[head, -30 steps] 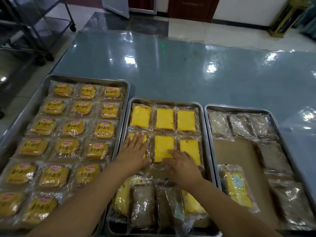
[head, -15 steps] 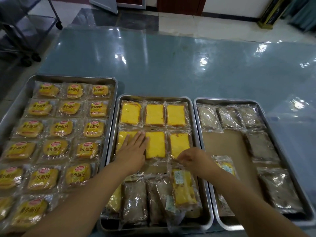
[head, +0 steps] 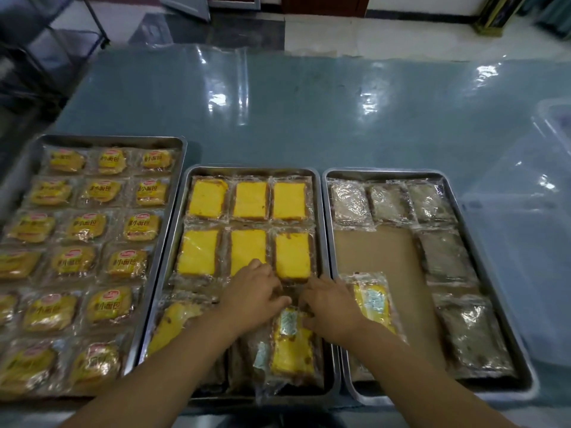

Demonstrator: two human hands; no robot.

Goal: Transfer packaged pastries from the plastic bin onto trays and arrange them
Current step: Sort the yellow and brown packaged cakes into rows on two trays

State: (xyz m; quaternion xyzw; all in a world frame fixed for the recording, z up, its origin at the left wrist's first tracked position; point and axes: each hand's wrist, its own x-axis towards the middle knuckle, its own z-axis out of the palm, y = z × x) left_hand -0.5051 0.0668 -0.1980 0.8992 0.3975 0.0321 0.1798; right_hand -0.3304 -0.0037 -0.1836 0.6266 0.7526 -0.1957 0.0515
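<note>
Three metal trays lie side by side. The middle tray [head: 321, 211] has two rows of three yellow cake packets and a loose pile at its near end. My left hand [head: 251, 293] lies knuckles up at the near edge of the second row's middle slice [head: 248, 250], fingers bent down, thumb reaching right. My right hand [head: 330, 307] pinches the far end of a labelled yellow cake packet [head: 292, 344] on top of the pile. Whether my left hand holds anything is hidden.
The left tray [head: 173, 217] is full of yellow small-bread packets. The right tray [head: 463, 242] has brownish packets along its far and right sides, bare brown paper [head: 377, 251] and one yellow packet [head: 372, 299]. A clear plastic bin [head: 547, 125] stands at the far right.
My left hand has slid right, from the second row's left slice to the middle one. My right hand stays at the labelled packet's far end. The view has tilted down slightly.
</note>
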